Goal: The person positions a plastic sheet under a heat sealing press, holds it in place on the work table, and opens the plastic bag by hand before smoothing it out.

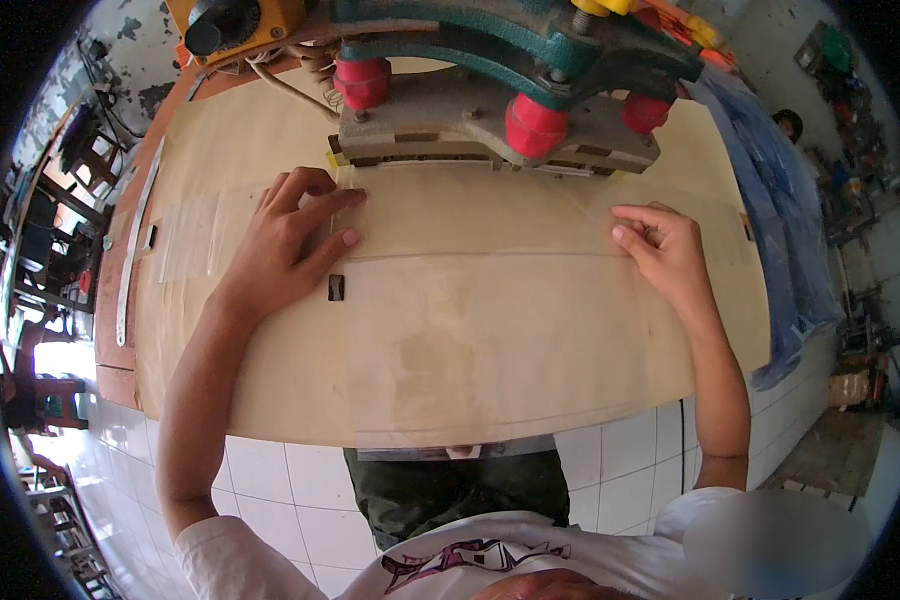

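While the clear plastic sheet [450,225] lies under the green-and-red press head [500,110], the left hand [295,240] presses it with fingers spread flat; the right hand [665,250] pinches its edge. Even tension probably prevents wrinkles.

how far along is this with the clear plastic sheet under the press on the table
Done: a clear plastic sheet lies flat on the tan table, its far edge under the press head. In hand: the left hand presses it flat, and the right hand pinches its right side. Left: whether the press has come down on it cannot be told; blue plastic lies at the right.
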The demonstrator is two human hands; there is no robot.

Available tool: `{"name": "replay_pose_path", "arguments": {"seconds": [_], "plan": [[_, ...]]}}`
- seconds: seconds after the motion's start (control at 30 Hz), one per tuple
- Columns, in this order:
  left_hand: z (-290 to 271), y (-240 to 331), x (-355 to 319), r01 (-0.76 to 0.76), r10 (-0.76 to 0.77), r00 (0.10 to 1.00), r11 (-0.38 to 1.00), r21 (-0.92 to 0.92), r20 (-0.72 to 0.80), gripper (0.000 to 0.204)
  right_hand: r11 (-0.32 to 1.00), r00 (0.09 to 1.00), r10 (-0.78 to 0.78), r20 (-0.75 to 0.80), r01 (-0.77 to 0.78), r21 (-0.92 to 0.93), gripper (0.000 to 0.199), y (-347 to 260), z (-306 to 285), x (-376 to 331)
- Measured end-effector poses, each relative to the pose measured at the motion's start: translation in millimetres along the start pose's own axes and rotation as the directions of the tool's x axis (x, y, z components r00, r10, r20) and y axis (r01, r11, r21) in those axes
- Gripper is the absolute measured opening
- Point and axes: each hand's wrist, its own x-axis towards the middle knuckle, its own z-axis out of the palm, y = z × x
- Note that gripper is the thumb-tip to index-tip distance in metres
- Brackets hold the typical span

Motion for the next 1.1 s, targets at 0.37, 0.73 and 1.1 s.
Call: {"name": "replay_pose_path", "arguments": {"seconds": [0.37,0.73,1.1], "plan": [[-0.2,-1.0,0.5,0.007,-0.007,1.000,1.000,0.002,0.017,0.035,0.999,1.000,-0.025,-0.018,0.025,0.021,0.023,2.1,0.3,0.0],[-6.3,1.4,-0.6,0.023,-0.023,1.000,0.999,-0.037,0.004,0.035,0.999,0.999,-0.038,-0.025,0.038,0.006,0.023,-6.6,-3.3,-0.4],[-2.5,2.1,-1.9,-0.037,0.037,0.999,0.999,0.009,-0.008,0.032,0.997,0.999,-0.050,-0.015,0.049,-0.062,0.024,-5.2,-4.5,-1.4]]}}
